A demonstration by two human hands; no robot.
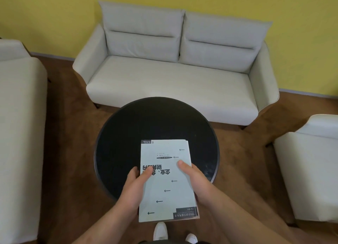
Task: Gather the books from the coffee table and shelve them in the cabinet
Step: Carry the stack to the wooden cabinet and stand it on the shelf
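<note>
A stack of books (165, 185), its top cover pale blue-green with black characters and small arrows, is held over the near edge of the round black coffee table (146, 126). My left hand (134, 188) grips the stack's left edge, thumb on the cover. On the right edge my right hand (194, 179) holds it the same way. At least one more book shows under the top one along the right and bottom edges. The rest of the tabletop shows nothing on it. The cabinet is not in view.
A light grey two-seat sofa (175, 75) stands behind the table against a yellow wall. Another pale seat (18, 126) is at the left and an armchair (311, 167) at the right. Brown floor surrounds the table. My white shoes (161, 231) show below.
</note>
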